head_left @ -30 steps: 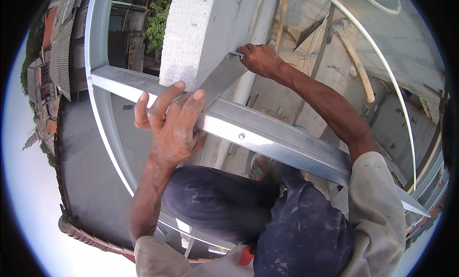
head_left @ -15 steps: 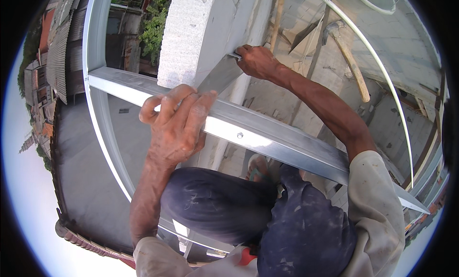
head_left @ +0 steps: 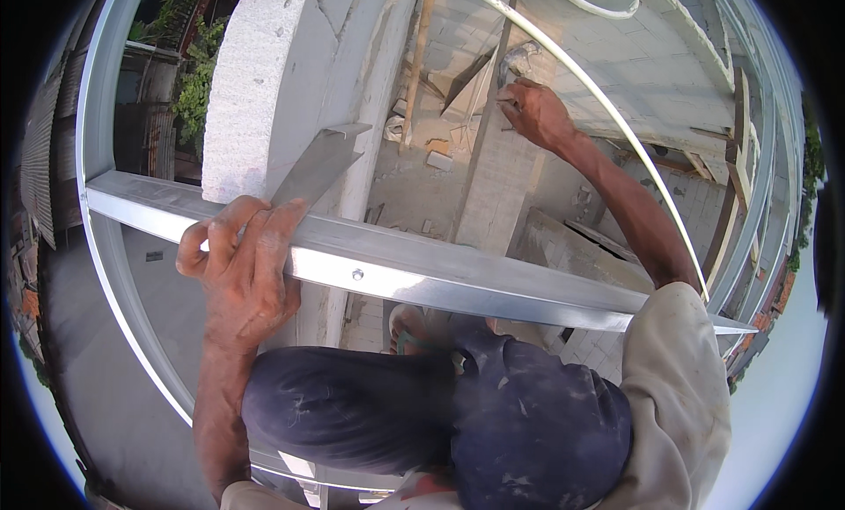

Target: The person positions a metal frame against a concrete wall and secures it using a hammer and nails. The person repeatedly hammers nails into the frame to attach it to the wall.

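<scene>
My left hand (head_left: 251,277) is closed over the shiny metal channel beam (head_left: 440,277) that crosses in front of me. Its fingers also press the near end of a short grey metal channel piece (head_left: 326,154), which sticks out away from me beside the rough white block wall (head_left: 251,88). My right arm stretches far over the beam. There my right hand (head_left: 539,114) is curled just below the hammer's head (head_left: 521,61), apparently round its handle, which the hand and forearm mostly hide. A bolt head (head_left: 357,274) shows on the beam's near face.
A white flexible pipe (head_left: 607,96) arcs past my right arm. Beyond the beam the view drops to a lower floor with rubble and boards (head_left: 471,83). My bent knees (head_left: 352,409) are close under the beam. A curved metal channel (head_left: 110,272) runs at the left.
My right hand has let go of the metal piece's far end and moved right to the hammer. My left hand stays on the beam, while the whole view has shifted.
</scene>
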### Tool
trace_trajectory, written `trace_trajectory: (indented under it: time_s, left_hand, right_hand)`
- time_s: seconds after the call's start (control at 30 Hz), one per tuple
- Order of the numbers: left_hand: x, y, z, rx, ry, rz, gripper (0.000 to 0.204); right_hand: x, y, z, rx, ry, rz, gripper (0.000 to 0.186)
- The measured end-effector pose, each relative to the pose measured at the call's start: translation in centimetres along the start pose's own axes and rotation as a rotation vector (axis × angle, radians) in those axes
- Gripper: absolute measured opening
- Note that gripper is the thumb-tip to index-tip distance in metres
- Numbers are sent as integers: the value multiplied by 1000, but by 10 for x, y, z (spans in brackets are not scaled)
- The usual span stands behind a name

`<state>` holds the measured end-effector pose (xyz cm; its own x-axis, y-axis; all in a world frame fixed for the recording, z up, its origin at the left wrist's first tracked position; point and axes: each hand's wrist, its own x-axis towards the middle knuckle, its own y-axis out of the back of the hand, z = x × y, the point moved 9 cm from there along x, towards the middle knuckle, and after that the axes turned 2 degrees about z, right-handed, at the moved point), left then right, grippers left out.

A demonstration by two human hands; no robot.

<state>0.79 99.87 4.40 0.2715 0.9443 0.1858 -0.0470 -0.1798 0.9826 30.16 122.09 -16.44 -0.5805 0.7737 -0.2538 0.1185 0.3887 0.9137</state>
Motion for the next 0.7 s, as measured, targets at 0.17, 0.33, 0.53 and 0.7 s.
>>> trace_trajectory:
  time_s: [0.17,0.33,0.53,0.7]
  left_hand:
    - [0,0,0,-22,5,18,59]
    - [-2,-1,0,-27,1,9,70]
    - [-1,2,0,1,3,21,57]
    - [0,3,0,-18,12,13,59]
  right_hand:
    - [-48,-11,27,-69,15,52,28]
    - [-60,-11,24,-118,21,130,27]
    - [-71,-19,34,-125,-108,69,24]
    - [-70,-22,34,-74,-57,93,24]
